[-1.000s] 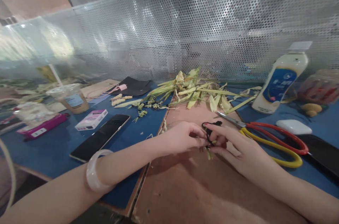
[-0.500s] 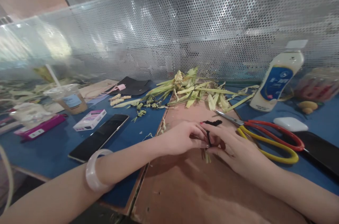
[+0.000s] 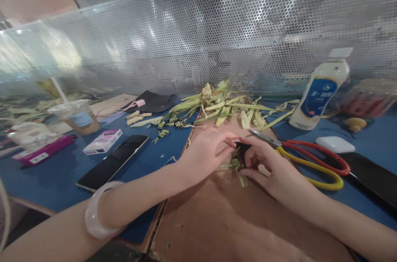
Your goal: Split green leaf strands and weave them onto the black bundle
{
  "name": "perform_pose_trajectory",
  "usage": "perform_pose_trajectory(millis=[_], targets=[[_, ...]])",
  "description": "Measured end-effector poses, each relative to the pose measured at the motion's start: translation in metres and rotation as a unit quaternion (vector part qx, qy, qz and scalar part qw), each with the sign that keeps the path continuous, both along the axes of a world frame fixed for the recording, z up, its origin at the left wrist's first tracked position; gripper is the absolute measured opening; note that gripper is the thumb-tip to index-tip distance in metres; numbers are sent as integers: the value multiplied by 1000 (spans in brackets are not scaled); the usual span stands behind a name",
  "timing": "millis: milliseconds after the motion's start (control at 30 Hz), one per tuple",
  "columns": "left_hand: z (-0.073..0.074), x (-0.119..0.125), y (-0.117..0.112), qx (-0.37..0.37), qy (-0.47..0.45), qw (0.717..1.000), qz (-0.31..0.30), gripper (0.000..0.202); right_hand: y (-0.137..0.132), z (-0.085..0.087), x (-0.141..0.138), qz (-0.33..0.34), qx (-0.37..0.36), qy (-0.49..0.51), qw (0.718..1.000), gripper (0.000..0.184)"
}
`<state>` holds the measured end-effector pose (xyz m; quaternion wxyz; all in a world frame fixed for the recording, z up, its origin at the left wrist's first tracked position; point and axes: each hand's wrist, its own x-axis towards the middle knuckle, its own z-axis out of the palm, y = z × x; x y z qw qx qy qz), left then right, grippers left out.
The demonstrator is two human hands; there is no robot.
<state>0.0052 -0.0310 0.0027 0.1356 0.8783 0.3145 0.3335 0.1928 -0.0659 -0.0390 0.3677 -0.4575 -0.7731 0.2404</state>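
Between my hands, just above the brown board, is a small knotted piece of green husk strips (image 3: 235, 162) with a dark part at its top and pale ends sticking out below and to the left. My left hand (image 3: 206, 152), with a pale bangle on its wrist, has its fingers bent and closed at the piece's upper left; what exactly the fingertips pinch is partly hidden. From the other side, my right hand (image 3: 263, 160) grips the piece with curled fingers and thumb. Right of that hand lie scissors (image 3: 313, 158) with red and yellow handles.
Behind the hands, loose husks (image 3: 223, 107) are heaped. Small dark-green knotted pieces (image 3: 170, 121) lie left of them. A phone (image 3: 113, 162), a small box (image 3: 103, 141) and a drink cup (image 3: 79, 117) stand left. A white bottle (image 3: 321, 92) and a white case (image 3: 335, 144) are right.
My left hand has shifted slightly left and up and its fingers have come away a little, so more of the green knot shows. The right hand stays at the piece. The view has turned slightly.
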Motion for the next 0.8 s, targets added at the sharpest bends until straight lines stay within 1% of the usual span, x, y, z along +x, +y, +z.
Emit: perform_pose_trajectory(millis=[67, 100, 200, 267, 367, 467, 567, 633, 700, 800], targets=[[1, 0, 0, 20, 16, 1000, 1, 21, 0, -1, 0, 2, -8, 30, 1000, 57], [0, 0, 0, 32, 30, 999, -13, 21, 1, -1, 0, 4, -7, 41, 999, 60], [-3, 1, 1, 72, 89, 990, -88, 17, 2, -2, -1, 8, 0, 56, 998, 62], [-6, 1, 3, 90, 110, 983, -115, 17, 3, -3, -1, 11, 0, 62, 998, 62], [-9, 2, 6, 89, 113, 982, -119, 16, 4, -4, -1, 23, -5, 71, 997, 64], [-11, 2, 9, 54, 124, 983, -127, 13, 3, -4, -2, 29, -11, 77, 997, 66], [-11, 2, 8, 12, 149, 982, -119, 12, 2, -2, -1, 22, -11, 71, 997, 65], [-11, 1, 7, -2, 152, 983, -105, 10, 1, -1, 0, 16, -5, 48, 999, 59], [-10, 1, 7, 0, 148, 984, -97, 10, 1, 1, 1, 15, -6, 16, 1000, 50], [-11, 0, 9, 18, 156, 981, -112, 12, 2, 3, 3, 18, -22, -5, 1000, 40]])
